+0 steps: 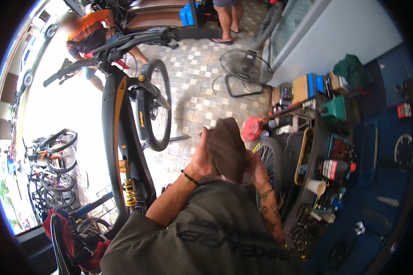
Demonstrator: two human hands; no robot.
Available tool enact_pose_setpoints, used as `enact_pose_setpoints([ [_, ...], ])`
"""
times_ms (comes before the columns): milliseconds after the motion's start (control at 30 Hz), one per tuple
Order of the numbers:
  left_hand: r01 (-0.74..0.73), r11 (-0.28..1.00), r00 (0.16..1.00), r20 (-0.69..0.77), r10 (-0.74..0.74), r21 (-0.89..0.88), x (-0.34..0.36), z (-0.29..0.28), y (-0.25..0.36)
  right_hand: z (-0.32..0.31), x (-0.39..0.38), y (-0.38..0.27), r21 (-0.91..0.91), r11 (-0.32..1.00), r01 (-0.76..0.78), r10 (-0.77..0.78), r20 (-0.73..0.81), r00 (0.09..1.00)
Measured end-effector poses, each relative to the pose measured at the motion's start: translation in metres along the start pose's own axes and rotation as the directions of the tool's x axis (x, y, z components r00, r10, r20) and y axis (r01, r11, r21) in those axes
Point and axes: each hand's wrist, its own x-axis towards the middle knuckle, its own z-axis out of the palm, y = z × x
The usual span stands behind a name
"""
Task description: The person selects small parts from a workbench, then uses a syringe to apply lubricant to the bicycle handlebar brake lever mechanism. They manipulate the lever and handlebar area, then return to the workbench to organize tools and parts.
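the brown rag (pixel 226 149) sits mid-frame, pressed between both palms: left hand (pixel 201 158) and right hand (pixel 257 167) closed on it. best to rub evenly, keeping the cloth clear of the bike (pixel 124 123) at left.

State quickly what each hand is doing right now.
Left hand: closed on the brown rag.
Right hand: gripping the same rag.

A matt, rough brown cloth (pixel 226 149); glossy black bicycle frame (pixel 112 128); smooth tiled floor (pixel 197 87).
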Motion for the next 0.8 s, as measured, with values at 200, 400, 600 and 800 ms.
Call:
enact_pose_setpoints([
  [200,-0.045,0.911,0.918,-0.342,0.2,0.411,0.021,-0.011,0.045,0.02,0.134,-0.033,0.222,0.968,-0.115,0.07,0.202,0.977],
  [400,-0.467,0.823,0.736,-0.375,0.564,0.322,0.071,0.0,0.122,0.049,0.302,-0.102,0.428,0.843,-0.327,0.196,0.321,0.927],
  [600,-0.729,0.578,0.526,-0.24,0.816,0.367,0.122,0.01,0.203,0.137,0.41,-0.148,-0.126,0.855,-0.504,0.469,0.603,0.646],
  [800,-0.952,0.248,0.244,-0.043,0.969,0.179,0.139,0.04,0.241,0.254,0.46,-0.215,0.048,0.917,-0.396,0.25,0.704,0.665],
])
